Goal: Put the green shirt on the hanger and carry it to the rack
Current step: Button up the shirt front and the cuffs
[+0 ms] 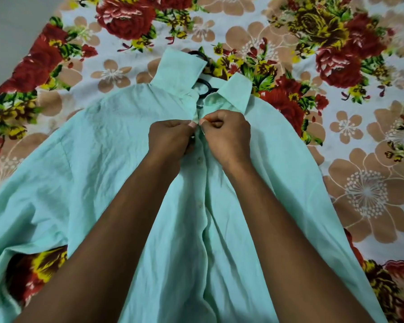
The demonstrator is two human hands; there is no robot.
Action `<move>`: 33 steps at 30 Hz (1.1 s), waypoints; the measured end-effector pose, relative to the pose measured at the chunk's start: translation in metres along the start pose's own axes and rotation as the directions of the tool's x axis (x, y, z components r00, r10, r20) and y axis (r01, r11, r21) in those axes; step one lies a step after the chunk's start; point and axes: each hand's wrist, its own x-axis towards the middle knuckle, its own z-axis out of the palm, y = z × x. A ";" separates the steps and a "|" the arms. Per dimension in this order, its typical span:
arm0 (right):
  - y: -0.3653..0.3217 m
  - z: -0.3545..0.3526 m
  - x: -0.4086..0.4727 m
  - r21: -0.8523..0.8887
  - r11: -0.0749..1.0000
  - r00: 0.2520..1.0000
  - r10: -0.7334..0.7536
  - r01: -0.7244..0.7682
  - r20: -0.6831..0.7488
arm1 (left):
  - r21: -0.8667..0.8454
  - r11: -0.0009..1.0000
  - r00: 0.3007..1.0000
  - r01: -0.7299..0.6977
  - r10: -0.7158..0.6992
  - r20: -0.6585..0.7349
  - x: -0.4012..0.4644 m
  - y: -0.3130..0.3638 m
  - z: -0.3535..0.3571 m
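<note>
The pale green shirt (98, 164) lies face up and spread out on the flowered bedsheet (336, 113). A black hanger (205, 86) is inside it; only its neck and hook show, between the raised collar flaps. My left hand (170, 138) pinches the left edge of the button placket just below the collar. Opposite it, my right hand (226, 136) pinches the right edge, and the fingertips of both hands almost meet. Several buttons below my hands are done up.
The bedsheet, printed with red, yellow and beige flowers, covers the whole surface around the shirt. A bare grey strip (7, 38), floor or wall, runs along the far left. No rack is in view.
</note>
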 end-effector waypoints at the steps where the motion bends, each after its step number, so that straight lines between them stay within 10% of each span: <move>1: -0.001 0.002 0.001 0.047 0.998 0.999 0.028 -0.029 0.016 | -0.007 1.000 1.000 0.002 -0.002 -0.006 0.000 0.000 0.000; 18: 0.010 -0.002 0.012 0.221 0.962 0.971 0.117 -0.164 0.209 | 0.146 0.987 0.998 -0.065 0.065 0.007 0.008 0.000 -0.005; 26: 0.012 -0.003 0.019 -0.188 0.982 0.998 -0.006 0.019 0.069 | 0.210 0.978 1.000 0.004 -0.006 0.010 0.012 0.003 -0.002; 29: 0.005 -0.007 0.019 -0.329 0.943 0.991 -0.093 0.056 -0.098 | 0.360 0.918 0.983 -0.166 0.184 -0.016 0.019 0.007 0.001; 33: -0.004 -0.011 0.031 -0.105 0.993 0.979 -0.064 0.044 -0.196 | 0.641 0.659 0.820 -0.392 0.566 -0.080 0.025 0.028 0.017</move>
